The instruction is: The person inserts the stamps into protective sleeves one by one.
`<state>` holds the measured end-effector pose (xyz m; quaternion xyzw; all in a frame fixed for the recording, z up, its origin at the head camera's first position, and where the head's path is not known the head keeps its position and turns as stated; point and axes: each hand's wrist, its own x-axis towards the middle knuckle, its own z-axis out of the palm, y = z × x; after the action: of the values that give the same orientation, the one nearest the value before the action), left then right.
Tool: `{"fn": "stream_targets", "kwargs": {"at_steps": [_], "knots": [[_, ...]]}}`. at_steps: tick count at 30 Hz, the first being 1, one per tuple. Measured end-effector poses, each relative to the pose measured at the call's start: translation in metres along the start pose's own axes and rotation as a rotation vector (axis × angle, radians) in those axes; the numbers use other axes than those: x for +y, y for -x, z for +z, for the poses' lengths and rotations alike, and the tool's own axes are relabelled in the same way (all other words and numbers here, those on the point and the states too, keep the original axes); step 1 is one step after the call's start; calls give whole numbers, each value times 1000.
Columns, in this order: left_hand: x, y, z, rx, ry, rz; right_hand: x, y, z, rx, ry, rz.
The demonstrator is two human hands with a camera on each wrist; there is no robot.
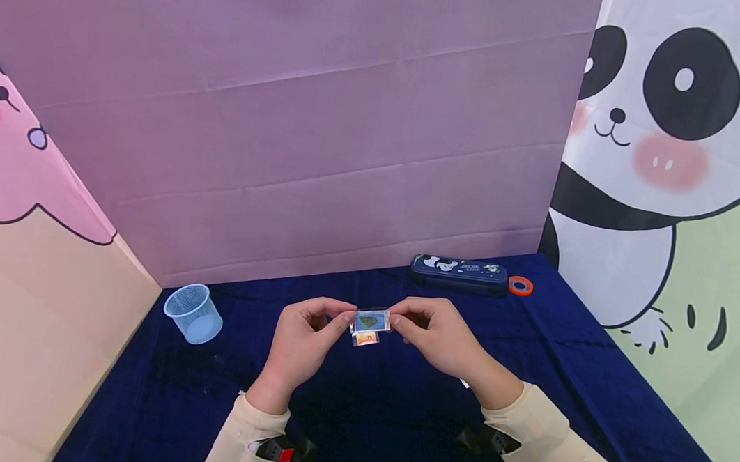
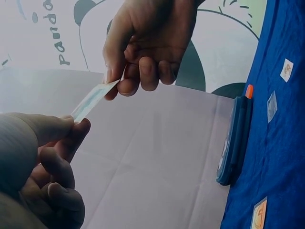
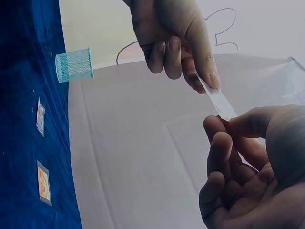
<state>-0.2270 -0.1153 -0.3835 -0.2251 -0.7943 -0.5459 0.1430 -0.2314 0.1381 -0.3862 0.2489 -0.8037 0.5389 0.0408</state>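
In the head view a small card [image 1: 371, 321] with a blue and green picture and a pale border is stretched between both hands. My left hand [image 1: 306, 343] pinches its left end with thumb and forefinger. The opposite end is pinched the same way by my right hand [image 1: 440, 336]. Both wrist views show the card, edge-on and thin [image 2: 95, 101], raised above the cloth. Below it, an orange picture card [image 1: 365, 338] in a clear sleeve lies on the table, partly hidden in the head view and whole in the right wrist view.
A light blue mesh basket [image 1: 193, 312] stands at the left. At the back right lie a dark blue pencil case [image 1: 458, 274] and an orange tape roll [image 1: 520, 286]. More small pieces, a clear one [image 2: 272, 107] and a white one [image 2: 286, 70], rest on the blue cloth [image 1: 198, 389].
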Motion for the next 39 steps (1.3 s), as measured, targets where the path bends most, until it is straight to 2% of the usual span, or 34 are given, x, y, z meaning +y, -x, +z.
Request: {"fn": "stream_targets", "kwargs": {"at_steps": [11,25,39], "knots": [[1,0,0,-17,3,3,-1,1,-1,2,-12,-40],[-1,0,1,-36,-9,-16,0,1,0,4,-9,-35],[-1,0,1,-43,2,-4,1,1,1,6,-7,-19]]}}
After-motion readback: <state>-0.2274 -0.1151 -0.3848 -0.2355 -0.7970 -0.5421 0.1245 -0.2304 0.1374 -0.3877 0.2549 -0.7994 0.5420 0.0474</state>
